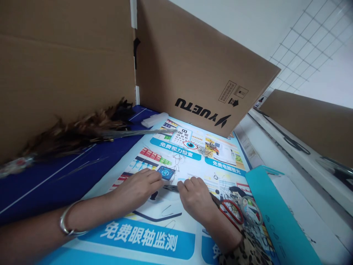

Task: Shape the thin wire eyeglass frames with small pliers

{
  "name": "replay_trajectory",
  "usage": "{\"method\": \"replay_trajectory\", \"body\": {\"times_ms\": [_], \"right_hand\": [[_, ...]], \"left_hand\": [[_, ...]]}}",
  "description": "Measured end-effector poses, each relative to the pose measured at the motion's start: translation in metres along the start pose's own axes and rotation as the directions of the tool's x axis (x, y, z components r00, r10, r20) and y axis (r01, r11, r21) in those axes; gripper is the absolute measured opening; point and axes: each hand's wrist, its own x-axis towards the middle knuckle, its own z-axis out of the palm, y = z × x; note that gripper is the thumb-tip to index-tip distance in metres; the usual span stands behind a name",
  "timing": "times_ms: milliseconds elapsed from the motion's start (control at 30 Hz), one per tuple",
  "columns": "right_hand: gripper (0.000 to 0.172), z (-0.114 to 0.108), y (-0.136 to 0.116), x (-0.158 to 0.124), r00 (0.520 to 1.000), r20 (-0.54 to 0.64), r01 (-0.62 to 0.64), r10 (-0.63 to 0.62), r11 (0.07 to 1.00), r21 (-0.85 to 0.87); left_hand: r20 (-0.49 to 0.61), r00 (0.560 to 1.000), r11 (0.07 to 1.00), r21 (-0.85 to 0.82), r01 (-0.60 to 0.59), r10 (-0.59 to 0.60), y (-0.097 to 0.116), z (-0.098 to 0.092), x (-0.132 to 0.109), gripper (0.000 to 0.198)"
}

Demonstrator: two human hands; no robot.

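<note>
Both hands rest low over a printed poster sheet (190,228). My left hand (143,186), with a silver bangle (64,222) on its wrist, has its fingers curled together; what they pinch, if anything, is too small to tell. My right hand (195,197) is closed just to the right, around something I cannot make out. A thin dark grey item (171,188) shows between the two hands, touching or close to the right fingers. Red-handled scissors (233,213) lie beside my right wrist, next to a coil of clear wire (251,210).
Tall cardboard panels (198,73) stand behind and to the left. Brown feathers (79,129) and a bundle of thin wires (138,133) lie on blue cloth at the left. A teal box (278,217) is at the right. Small bent wire pieces are scattered over the poster.
</note>
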Motion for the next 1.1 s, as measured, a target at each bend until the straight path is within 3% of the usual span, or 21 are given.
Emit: {"method": "replay_trajectory", "body": {"times_ms": [200,400,633,1100], "right_hand": [[0.014,-0.001,-0.001,-0.001,1.000,0.016,0.013,-0.013,1.000,0.010],[0.012,-0.009,-0.006,0.000,0.998,0.052,0.042,-0.041,0.999,-0.013],[0.011,-0.010,-0.004,0.002,0.999,0.041,0.003,-0.001,0.999,-0.048],[0.009,-0.017,-0.006,0.005,0.997,0.079,0.008,-0.006,0.999,-0.031]], "left_hand": [[0.011,1.000,0.999,-0.025,-0.028,0.029,0.000,0.000,-0.001,0.020],[-0.074,0.994,0.996,-0.049,-0.081,0.077,0.001,-0.001,-0.001,0.022],[0.042,0.999,1.000,-0.018,-0.012,0.013,0.000,0.000,-0.001,0.018],[-0.036,0.998,0.992,-0.112,-0.056,0.052,-0.004,0.006,-0.003,0.024]]}}
